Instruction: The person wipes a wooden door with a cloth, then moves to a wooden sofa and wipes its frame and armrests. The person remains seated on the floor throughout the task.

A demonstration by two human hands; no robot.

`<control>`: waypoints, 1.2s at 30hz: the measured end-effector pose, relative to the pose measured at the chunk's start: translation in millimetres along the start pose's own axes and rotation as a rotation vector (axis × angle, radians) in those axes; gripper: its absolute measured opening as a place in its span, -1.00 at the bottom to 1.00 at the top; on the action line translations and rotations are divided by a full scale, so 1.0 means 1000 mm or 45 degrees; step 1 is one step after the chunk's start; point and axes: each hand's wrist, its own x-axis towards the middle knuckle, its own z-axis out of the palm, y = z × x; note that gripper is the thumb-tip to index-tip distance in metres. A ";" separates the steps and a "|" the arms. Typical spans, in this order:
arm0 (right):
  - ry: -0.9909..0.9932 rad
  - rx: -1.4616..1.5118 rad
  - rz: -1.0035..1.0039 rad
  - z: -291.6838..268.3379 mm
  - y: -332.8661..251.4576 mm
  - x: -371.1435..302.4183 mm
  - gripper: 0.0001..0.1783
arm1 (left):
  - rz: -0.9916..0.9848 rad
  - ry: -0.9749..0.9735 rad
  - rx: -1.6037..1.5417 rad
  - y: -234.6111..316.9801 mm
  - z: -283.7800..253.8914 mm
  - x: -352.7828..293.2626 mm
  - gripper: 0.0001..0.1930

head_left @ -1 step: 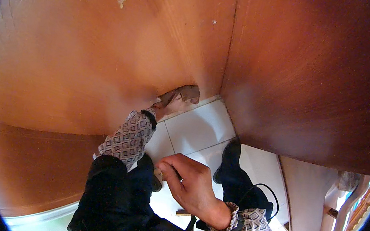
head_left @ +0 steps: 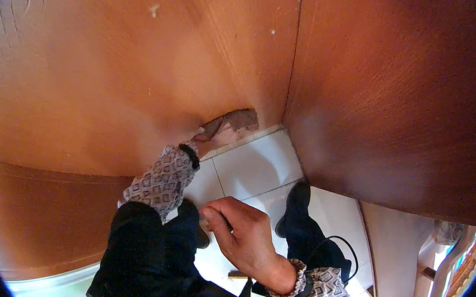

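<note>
My left hand [head_left: 203, 139] reaches to the foot of an orange-brown wooden panel [head_left: 129, 64]. It is at the end of a ragged brown and pinkish broken patch [head_left: 235, 124] along the panel's bottom edge. Its fingers blend into that patch, so their pose is unclear. Nearer to me, my right hand [head_left: 245, 235] is held above the floor. Its fingers are curled, with the thumb pressed toward the index finger. Whatever may be between those fingertips is too small or hidden to make out. Patterned sleeves cover both forearms.
A darker wooden panel [head_left: 392, 102] meets the first at a corner. White floor tiles [head_left: 257, 160] lie below, with my dark shoe [head_left: 298, 200] on them. A black cable [head_left: 345, 242] loops beside my right leg. A curved metal rail [head_left: 444, 281] stands at the right.
My left hand and wrist have shifted very slightly left. The right hand stays in nearly the same place and remains closed.
</note>
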 end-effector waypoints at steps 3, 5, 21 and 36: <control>-0.041 -0.017 0.027 0.001 0.005 -0.012 -0.89 | 0.190 0.323 -0.233 0.075 -0.028 0.017 -0.80; -0.091 -0.037 0.049 0.001 0.009 -0.019 -0.87 | 0.073 0.484 -0.305 0.122 -0.060 0.022 -0.82; -0.085 -0.004 0.083 0.015 0.013 -0.011 -0.89 | 0.220 0.053 0.674 -0.015 0.061 0.016 -0.53; -0.094 -0.032 0.062 0.024 0.016 -0.009 -0.88 | -0.040 0.117 0.365 0.026 0.063 -0.010 -0.68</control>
